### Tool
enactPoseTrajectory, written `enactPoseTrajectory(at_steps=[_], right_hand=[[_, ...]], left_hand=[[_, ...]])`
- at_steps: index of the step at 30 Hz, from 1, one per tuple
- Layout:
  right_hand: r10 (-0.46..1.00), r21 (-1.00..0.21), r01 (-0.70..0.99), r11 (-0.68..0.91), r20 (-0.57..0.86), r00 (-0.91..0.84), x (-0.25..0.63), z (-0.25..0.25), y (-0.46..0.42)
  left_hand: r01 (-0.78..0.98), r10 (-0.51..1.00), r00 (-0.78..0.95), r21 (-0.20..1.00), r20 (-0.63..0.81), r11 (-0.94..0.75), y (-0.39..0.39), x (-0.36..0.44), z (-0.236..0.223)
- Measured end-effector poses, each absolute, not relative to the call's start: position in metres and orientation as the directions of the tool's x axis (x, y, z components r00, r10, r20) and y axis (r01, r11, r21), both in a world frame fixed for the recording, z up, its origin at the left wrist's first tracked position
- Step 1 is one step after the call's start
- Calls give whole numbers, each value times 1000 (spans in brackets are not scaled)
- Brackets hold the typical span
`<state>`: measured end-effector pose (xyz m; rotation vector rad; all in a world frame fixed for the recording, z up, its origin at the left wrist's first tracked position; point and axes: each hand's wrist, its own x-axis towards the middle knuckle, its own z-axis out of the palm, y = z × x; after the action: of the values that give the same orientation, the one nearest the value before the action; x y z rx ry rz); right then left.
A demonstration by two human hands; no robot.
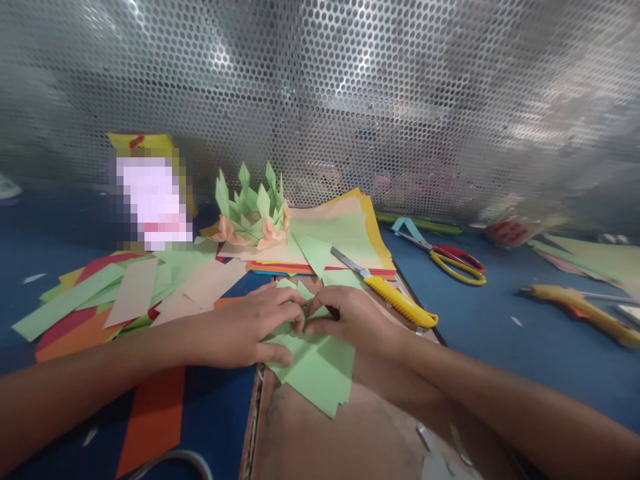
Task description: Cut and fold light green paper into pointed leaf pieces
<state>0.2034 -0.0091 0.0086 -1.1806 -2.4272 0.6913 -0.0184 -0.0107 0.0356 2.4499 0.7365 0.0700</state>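
Observation:
Several pale green paper pieces lie loosely stacked on the cardboard in front of me. My left hand rests over their left part, its bent fingers gripping green paper at the upper edge and its thumb lying apart, lower down. From the other side my right hand pinches green paper between thumb and fingers, the tips almost meeting those of my left. The fold under the fingertips is partly hidden. Just beyond my right hand, a yellow-handled utility knife lies with its blade out, pointing away to the left.
Behind stand a green paper crown-like piece and a stack of coloured sheets. Paper strips spread at left. Scissors and a yellow glue gun lie right. Scraps dot the cardboard. A perforated metal panel closes the back.

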Motion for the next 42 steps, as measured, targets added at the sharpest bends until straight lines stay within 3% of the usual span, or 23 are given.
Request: enactPoseTrajectory(at_steps=[18,25,42], right_hand=[[819,-543,662,517,89,-566,202,6,-9],[810,-564,638,525,99,-578,203,4,-9],[812,-553,653,517,77,-578,203,6,-9]], left_hand=[[508,538,837,510,-101,-695,-12,-14,32],[483,527,849,449,-32,-751,-12,-15,22],[495,509,857,411,-86,-765,-13,-15,29]])
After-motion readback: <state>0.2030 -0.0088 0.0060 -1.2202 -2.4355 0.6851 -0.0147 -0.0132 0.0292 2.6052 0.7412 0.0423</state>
